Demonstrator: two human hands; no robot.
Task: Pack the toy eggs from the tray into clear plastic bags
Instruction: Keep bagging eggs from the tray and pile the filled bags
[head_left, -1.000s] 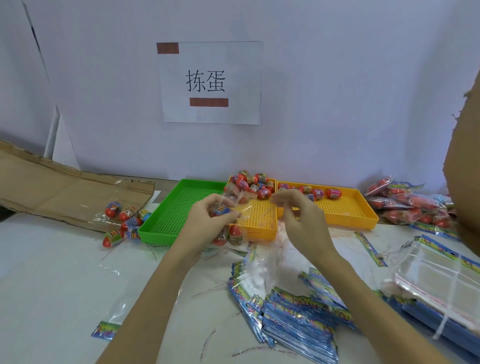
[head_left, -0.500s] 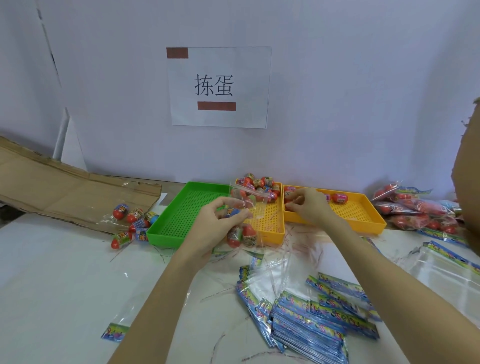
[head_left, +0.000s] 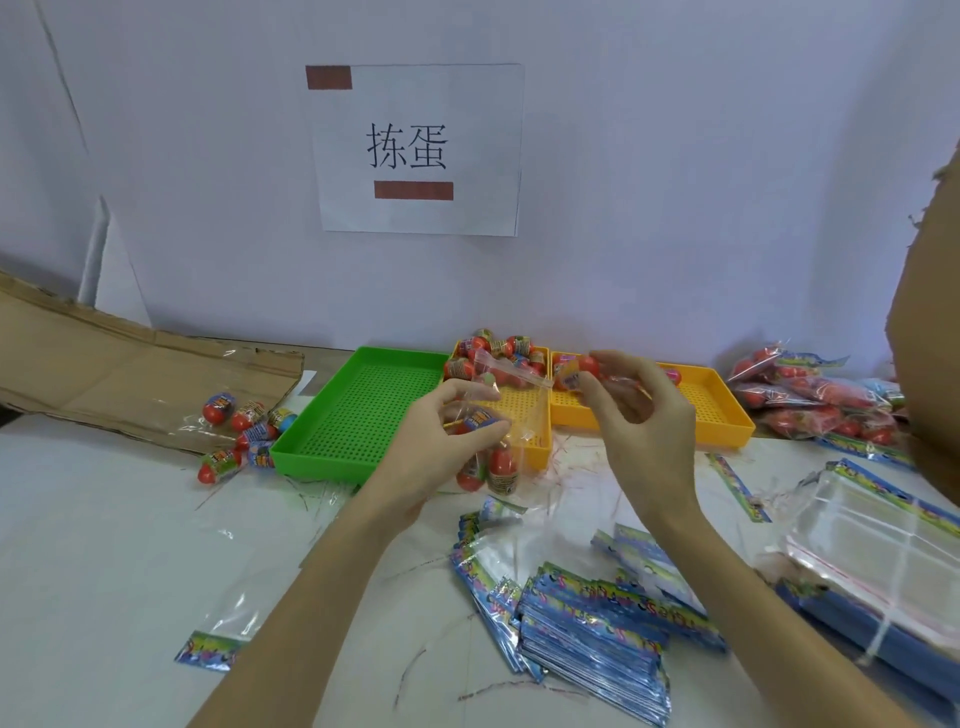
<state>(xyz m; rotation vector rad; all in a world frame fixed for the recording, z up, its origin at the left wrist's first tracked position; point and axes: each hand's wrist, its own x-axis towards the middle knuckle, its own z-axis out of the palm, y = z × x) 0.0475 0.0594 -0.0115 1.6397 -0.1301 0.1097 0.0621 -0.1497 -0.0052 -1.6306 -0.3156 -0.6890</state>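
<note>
Head view, nearest me: a fanned stack of printed header bags (head_left: 587, 623) lies on the white counter (head_left: 104, 545) between my forearms, with a bundle of clear bags (head_left: 878, 561) at my right and one loose bag (head_left: 213, 644) at my left. Both my arms reach forward, wrists raised off the counter. My left hand (head_left: 441, 441) is curled round the clear plastic bag (head_left: 511, 415), thumb and fingers pinching its upper part against a toy egg inside; two more red eggs (head_left: 491, 467) hang at the bag's bottom, just above the counter and in front of the middle tray. My right hand (head_left: 639, 415) is lifted beside the bag's open mouth, fingers (head_left: 602, 364) curled and pinching a red toy egg (head_left: 582, 366). Beyond my hands sit three trays edge to edge: the green tray (head_left: 363, 405) on the left, a yellow tray (head_left: 519, 400) heaped with eggs at its far end, and another yellow tray (head_left: 727, 415) on the right. Loose eggs (head_left: 244, 421) lie left of the green tray beside flattened cardboard (head_left: 130, 379); filled bags (head_left: 810, 400) pile up at the far right. Open counter stretches to my left.
</note>
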